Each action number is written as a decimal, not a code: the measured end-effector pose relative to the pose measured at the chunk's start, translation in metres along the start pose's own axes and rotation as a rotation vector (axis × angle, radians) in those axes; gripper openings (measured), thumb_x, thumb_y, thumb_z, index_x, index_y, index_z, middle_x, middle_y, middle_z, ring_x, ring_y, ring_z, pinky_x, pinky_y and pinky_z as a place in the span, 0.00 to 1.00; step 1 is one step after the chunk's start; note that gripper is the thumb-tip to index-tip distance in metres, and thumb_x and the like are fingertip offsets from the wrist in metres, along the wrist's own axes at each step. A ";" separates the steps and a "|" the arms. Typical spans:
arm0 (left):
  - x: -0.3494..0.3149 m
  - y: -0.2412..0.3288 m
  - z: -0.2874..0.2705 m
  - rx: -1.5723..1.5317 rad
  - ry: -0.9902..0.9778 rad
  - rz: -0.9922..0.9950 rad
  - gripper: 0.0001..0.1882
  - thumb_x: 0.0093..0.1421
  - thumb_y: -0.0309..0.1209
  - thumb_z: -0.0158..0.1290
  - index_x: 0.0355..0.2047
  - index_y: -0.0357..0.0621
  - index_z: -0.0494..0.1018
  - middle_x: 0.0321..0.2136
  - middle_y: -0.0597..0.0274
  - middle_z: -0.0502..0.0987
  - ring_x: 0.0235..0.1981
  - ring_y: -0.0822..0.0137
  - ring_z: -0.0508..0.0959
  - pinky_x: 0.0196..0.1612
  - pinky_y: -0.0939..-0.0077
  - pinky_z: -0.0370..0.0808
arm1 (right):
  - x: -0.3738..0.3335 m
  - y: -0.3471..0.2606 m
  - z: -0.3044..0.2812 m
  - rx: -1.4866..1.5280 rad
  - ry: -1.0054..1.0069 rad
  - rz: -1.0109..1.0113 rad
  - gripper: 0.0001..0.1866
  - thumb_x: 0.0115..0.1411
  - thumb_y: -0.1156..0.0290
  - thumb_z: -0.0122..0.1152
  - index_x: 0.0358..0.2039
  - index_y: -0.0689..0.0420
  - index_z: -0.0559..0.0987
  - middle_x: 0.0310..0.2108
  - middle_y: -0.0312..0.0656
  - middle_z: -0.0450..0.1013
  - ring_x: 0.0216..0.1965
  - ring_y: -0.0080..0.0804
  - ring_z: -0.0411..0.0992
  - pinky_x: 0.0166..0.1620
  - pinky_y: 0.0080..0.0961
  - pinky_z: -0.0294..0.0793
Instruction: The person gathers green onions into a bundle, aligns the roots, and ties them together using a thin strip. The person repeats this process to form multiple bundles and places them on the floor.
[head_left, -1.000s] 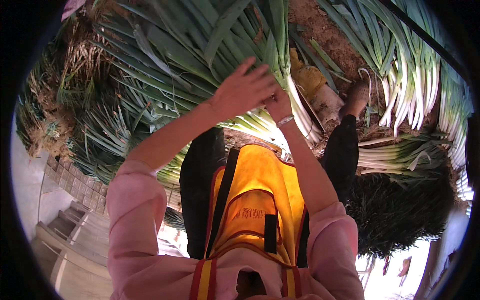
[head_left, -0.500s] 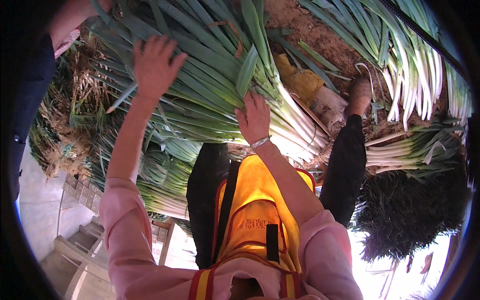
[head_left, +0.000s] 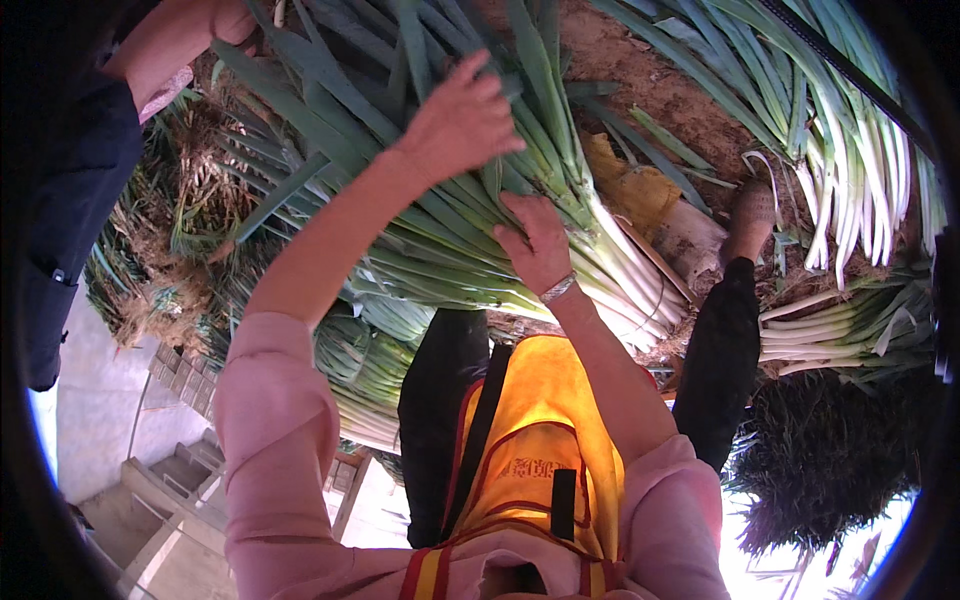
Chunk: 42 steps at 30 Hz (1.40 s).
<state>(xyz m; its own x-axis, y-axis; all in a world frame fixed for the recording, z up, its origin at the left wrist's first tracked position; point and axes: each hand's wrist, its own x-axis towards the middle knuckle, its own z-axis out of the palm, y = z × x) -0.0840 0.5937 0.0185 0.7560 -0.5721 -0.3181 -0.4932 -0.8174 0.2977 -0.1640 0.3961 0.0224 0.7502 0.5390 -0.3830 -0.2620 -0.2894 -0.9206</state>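
Observation:
A large bundle of long green onions [head_left: 440, 255] lies across in front of me, with leaves to the upper left and white stalks to the lower right. A thin tie [head_left: 655, 298] goes round the white ends. My right hand [head_left: 540, 245] is closed on the green onions where leaf turns to stalk, its fingertips partly hidden. Over the upper leaves is my left hand [head_left: 460, 115], slightly blurred, its fingers apart and bent, with nothing clearly held.
More green onions [head_left: 830, 180] lie at the upper right, and a smaller bunch [head_left: 830, 325] below them. Piled bundles [head_left: 365, 365] stand at the left. Another person's arm [head_left: 185, 50] reaches in at the upper left. Yellow sacking [head_left: 630, 185] lies on the brown ground.
My left hand has swept right across the leaves, closer to my right hand. The right hand keeps its place on the bundle. The whole view has shifted slightly.

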 end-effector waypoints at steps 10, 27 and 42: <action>-0.084 -0.091 -0.076 0.624 0.009 -0.616 0.09 0.50 0.38 0.56 0.31 0.52 0.76 0.29 0.67 0.75 0.36 0.61 0.72 0.45 0.60 0.65 | 0.005 -0.012 0.018 -0.211 -0.079 -0.059 0.17 0.48 0.70 0.59 0.40 0.55 0.73 0.35 0.41 0.69 0.38 0.43 0.66 0.39 0.39 0.65; -0.013 -0.014 0.039 0.036 -0.035 -0.278 0.13 0.54 0.42 0.50 0.21 0.48 0.76 0.23 0.68 0.74 0.32 0.65 0.72 0.43 0.65 0.65 | 0.065 0.055 -0.007 -0.279 0.083 0.491 0.24 0.56 0.56 0.54 0.50 0.53 0.70 0.43 0.51 0.72 0.44 0.51 0.70 0.48 0.41 0.66; -0.061 0.009 0.006 -0.121 0.016 -0.362 0.09 0.47 0.31 0.57 0.30 0.45 0.73 0.30 0.63 0.72 0.35 0.61 0.71 0.43 0.65 0.68 | 0.039 0.044 0.047 -0.517 0.132 0.220 0.19 0.54 0.55 0.54 0.46 0.47 0.73 0.38 0.34 0.71 0.41 0.33 0.67 0.45 0.36 0.63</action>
<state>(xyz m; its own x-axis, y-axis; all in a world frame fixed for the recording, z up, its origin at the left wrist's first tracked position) -0.1369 0.6209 0.0348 0.8790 -0.2456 -0.4087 -0.1390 -0.9519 0.2730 -0.1746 0.4415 -0.0368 0.7899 0.3289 -0.5176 -0.1141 -0.7505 -0.6509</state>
